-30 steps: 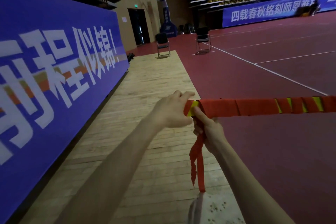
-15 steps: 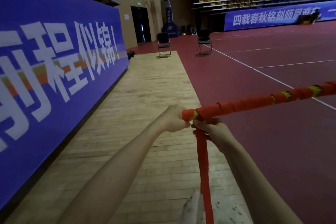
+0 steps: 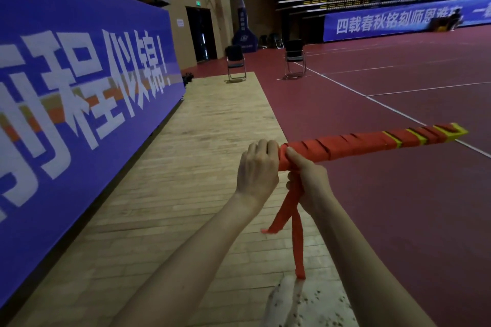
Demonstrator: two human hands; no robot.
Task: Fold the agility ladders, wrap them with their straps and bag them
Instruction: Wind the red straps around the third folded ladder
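A folded agility ladder (image 3: 372, 145), a long bundle of yellow rungs wound round with red strap, is held out level at chest height, its far end pointing right. My left hand (image 3: 256, 167) curls round the bundle's near end. My right hand (image 3: 308, 178) grips the bundle just beside it from below and pinches the loose red strap (image 3: 295, 220), whose two tails hang down toward the floor. No bag is in view.
A tall blue banner wall (image 3: 79, 103) runs along the left. Wooden floor (image 3: 172, 194) lies under me, red court (image 3: 398, 220) to the right. Two folding chairs (image 3: 236, 62) (image 3: 294, 57) stand far ahead. Light speckled cloth (image 3: 305, 302) shows at the bottom edge.
The bundle has swung so that its whole length is in view. The single taut strap below my right hand now hangs as two loose tails. My hands have shifted slightly on the near end.
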